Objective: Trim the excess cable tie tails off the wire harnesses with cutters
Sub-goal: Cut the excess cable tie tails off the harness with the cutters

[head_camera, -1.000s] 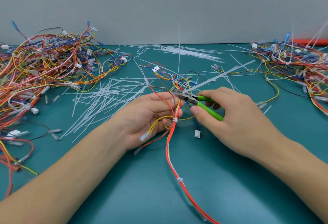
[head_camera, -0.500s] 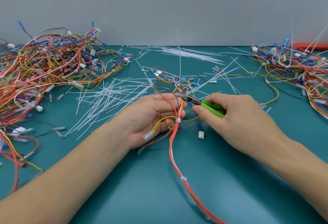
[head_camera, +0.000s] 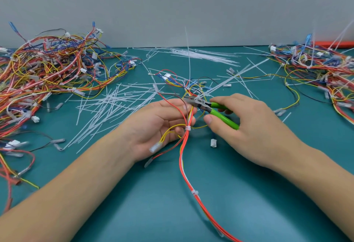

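My left hand [head_camera: 159, 126] grips a wire harness [head_camera: 183, 157] of red, white and yellow wires at the middle of the table. A trimmed white cable tie [head_camera: 188, 128] binds it just below my fingers, and another tie [head_camera: 195, 192] sits lower on the bundle. My right hand [head_camera: 254, 126] holds green-handled cutters [head_camera: 216, 112], whose metal jaws point left and touch the harness near my left fingertips. Two long white tie tails [head_camera: 188, 58] rise from the harness behind the jaws, one upright and one slanting right.
A big heap of harnesses [head_camera: 42, 77] fills the left side, and another heap [head_camera: 321, 73] lies at the right with uncut tails sticking up. Cut white tie tails [head_camera: 111, 105] litter the teal table [head_camera: 239, 203]. A loose white connector [head_camera: 213, 143] lies under my right hand.
The cutter handles closed half a second ago and now stand apart again. Both hands and the harness stay in nearly the same place.
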The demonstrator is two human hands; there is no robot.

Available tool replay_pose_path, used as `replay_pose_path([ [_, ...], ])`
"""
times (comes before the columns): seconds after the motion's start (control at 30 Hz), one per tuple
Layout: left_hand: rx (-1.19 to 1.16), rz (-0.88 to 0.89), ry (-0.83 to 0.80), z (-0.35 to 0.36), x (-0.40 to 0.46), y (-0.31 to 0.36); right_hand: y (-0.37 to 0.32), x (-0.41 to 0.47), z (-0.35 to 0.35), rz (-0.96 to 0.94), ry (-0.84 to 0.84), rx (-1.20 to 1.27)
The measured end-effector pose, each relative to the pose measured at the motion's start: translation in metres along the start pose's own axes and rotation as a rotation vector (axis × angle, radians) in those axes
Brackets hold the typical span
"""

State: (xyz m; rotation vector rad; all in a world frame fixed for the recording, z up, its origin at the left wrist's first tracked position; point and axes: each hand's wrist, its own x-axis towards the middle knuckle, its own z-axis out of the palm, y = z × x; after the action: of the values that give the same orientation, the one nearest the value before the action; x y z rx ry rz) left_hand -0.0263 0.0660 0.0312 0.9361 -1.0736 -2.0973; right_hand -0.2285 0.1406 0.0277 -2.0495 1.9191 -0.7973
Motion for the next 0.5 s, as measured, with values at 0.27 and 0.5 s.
replay_pose_path([
  [0.27, 0.002, 0.012, -0.014, -0.0001, -0.0006, -0.0006, -0.0017, -0.0007, 0.0015, 0.033, 0.017, -0.022],
  [0.5, 0.001, 0.019, -0.025, 0.0004, -0.0012, -0.002, -0.0038, -0.0034, -0.003, 0.113, 0.025, -0.084],
])
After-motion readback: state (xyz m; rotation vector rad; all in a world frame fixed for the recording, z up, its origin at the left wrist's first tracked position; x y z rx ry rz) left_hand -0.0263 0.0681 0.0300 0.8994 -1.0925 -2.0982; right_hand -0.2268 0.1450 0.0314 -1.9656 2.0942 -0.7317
